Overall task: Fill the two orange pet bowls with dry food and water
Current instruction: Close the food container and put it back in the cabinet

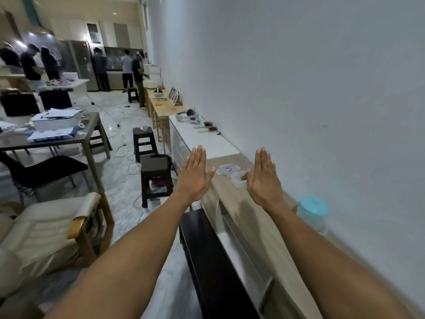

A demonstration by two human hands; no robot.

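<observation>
Nearest, against the wall, a jug [313, 212] with a blue lid stands on the counter [250, 217], just beside the right forearm; a careless sweep of that arm could knock it over. Further out, the left hand [194, 178] and right hand [264, 180] hover flat, fingers straight and together, holding nothing. Just beyond the right hand sits an open tub [239, 179] of brownish food, its lid [227, 169] beside it; a hurried grab could spill it. No orange bowls are in view, so pouring anywhere now would be premature.
</observation>
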